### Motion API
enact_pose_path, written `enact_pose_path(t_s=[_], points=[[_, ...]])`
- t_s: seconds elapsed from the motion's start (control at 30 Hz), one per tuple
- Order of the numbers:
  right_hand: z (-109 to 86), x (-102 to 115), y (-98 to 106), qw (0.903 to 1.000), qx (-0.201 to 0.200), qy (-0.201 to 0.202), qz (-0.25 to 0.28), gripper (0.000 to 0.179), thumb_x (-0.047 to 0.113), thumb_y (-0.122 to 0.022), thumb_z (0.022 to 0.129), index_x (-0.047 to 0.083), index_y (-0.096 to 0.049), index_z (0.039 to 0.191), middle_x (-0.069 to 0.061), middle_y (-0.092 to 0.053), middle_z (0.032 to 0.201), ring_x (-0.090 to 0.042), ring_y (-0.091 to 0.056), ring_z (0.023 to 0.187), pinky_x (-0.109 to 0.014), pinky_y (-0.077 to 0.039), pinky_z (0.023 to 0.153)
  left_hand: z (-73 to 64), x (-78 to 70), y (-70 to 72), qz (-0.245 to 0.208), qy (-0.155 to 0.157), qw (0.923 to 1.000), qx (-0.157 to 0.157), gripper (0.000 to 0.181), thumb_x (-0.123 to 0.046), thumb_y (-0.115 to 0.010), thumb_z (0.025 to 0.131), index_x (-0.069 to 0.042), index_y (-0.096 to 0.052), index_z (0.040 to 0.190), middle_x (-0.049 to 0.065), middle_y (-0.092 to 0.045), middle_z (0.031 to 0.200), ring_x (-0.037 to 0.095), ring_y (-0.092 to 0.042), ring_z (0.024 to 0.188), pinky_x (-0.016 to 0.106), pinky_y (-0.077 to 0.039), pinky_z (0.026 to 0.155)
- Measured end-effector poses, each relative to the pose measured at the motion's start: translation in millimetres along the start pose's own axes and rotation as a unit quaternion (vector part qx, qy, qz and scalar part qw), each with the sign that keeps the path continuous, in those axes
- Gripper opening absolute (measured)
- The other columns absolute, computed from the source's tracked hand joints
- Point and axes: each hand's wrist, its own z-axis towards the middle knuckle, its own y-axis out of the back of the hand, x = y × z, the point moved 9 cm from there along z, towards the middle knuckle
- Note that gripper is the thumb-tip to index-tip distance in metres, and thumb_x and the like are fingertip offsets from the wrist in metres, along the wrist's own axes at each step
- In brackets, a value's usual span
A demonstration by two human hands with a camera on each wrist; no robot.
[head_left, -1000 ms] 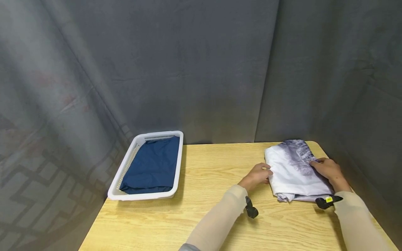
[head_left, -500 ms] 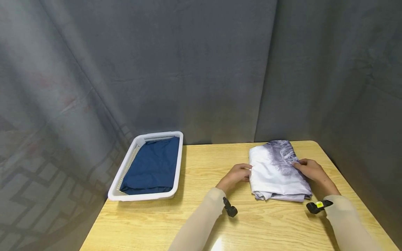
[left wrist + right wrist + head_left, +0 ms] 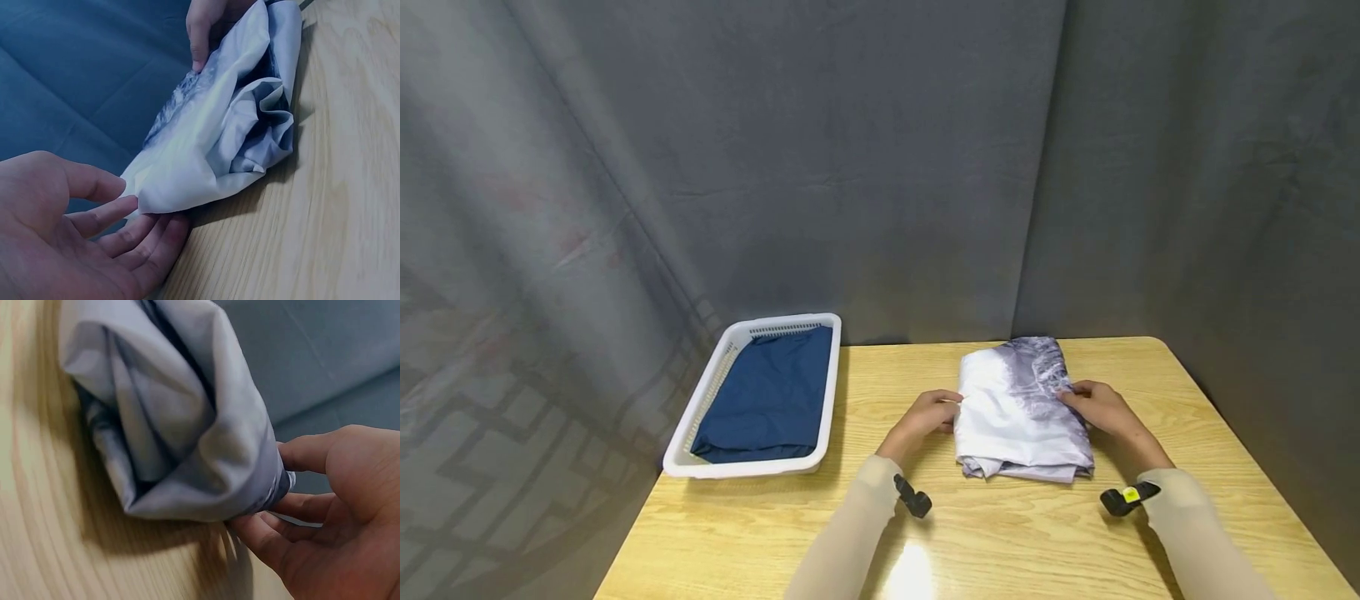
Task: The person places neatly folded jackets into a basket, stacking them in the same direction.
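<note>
A folded white and grey-purple patterned cloth (image 3: 1015, 408) lies between both hands at the right half of the table. My left hand (image 3: 925, 417) pinches its left edge; in the left wrist view the thumb (image 3: 94, 181) and index finger meet at the fabric and the other fingers reach underneath. On the opposite side my right hand (image 3: 1105, 410) grips the edge, thumb on top and fingers below. Loose folds of the cloth (image 3: 181, 419) bulge toward the right wrist camera. The fingertips under the cloth are partly hidden.
A white plastic basket (image 3: 829, 408) with perforated sides stands at the left of the wooden table (image 3: 1000, 542). Inside it lies a folded dark blue cloth (image 3: 767, 400). Grey curtains (image 3: 880, 167) hang behind and along both sides of the table.
Both hands have moved left across the table with the patterned cloth between them, away from the right edge. The basket and blue cloth have stayed put.
</note>
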Motion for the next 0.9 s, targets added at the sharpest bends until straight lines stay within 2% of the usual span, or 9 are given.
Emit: enact_pose_path(t_s=[0.2, 0.37, 0.5, 0.7, 0.9], points=[[6.7, 16, -18, 0.9998, 0.001, 0.012, 0.015, 0.066, 0.037, -0.055, 0.11, -0.021, -0.049, 0.142, -0.041, -0.059, 0.135, -0.048, -0.063, 0.119, -0.057, -0.054, 0.099, -7.6, 4.4, 22.3, -0.007, 0.008, 0.9994, -0.033, 0.035, -0.011, -0.061, 0.099, 0.001, -0.069, 0.131, 0.013, -0.072, 0.107, 0.016, -0.068, 0.085, 0.035, -0.064, 0.081], [8.6, 26, -27, 0.9996, -0.008, 0.02, 0.018, 0.061, 0.034, -0.056, 0.11, -0.019, -0.053, 0.139, -0.039, -0.062, 0.133, -0.046, -0.064, 0.116, -0.056, -0.054, 0.097, -13.8, 3.8, 31.7, -0.003, 0.014, 0.9987, -0.049, 0.033, -0.01, -0.06, 0.099, 0.002, -0.067, 0.13, 0.014, -0.07, 0.106, 0.017, -0.067, 0.083, 0.033, -0.061, 0.075], [6.5, 34, -29, 0.9992, -0.017, 0.022, 0.029, 0.059, 0.033, -0.058, 0.109, -0.018, -0.055, 0.138, -0.038, -0.063, 0.131, -0.046, -0.064, 0.116, -0.056, -0.054, 0.098, -18.7, 0.8, 34.0, 0.0, 0.021, 0.998, -0.06, 0.031, -0.011, -0.061, 0.1, 0.001, -0.067, 0.128, 0.014, -0.069, 0.108, 0.018, -0.066, 0.085, 0.03, -0.059, 0.073], [1.1, 41, -28, 0.9987, -0.026, 0.02, 0.039, 0.056, 0.03, -0.058, 0.108, -0.019, -0.054, 0.138, -0.04, -0.061, 0.133, -0.05, -0.062, 0.119, -0.059, -0.053, 0.1, -20.3, -2.9, 32.6, 0.017, 0.017, 0.9978, -0.061, 0.031, -0.014, -0.061, 0.1, 0.0, -0.066, 0.128, 0.014, -0.067, 0.11, 0.019, -0.064, 0.088, 0.035, -0.059, 0.078], [0.4, 41, -24, 0.9994, -0.004, 0.024, 0.025, 0.061, 0.032, -0.056, 0.109, -0.019, -0.051, 0.141, -0.04, -0.061, 0.131, -0.048, -0.064, 0.116, -0.056, -0.055, 0.097, -17.6, -2.4, 37.0, 0.022, 0.015, 0.9975, -0.065, 0.031, -0.012, -0.06, 0.099, 0.0, -0.066, 0.127, 0.012, -0.066, 0.106, 0.019, -0.065, 0.088, 0.034, -0.059, 0.077]])
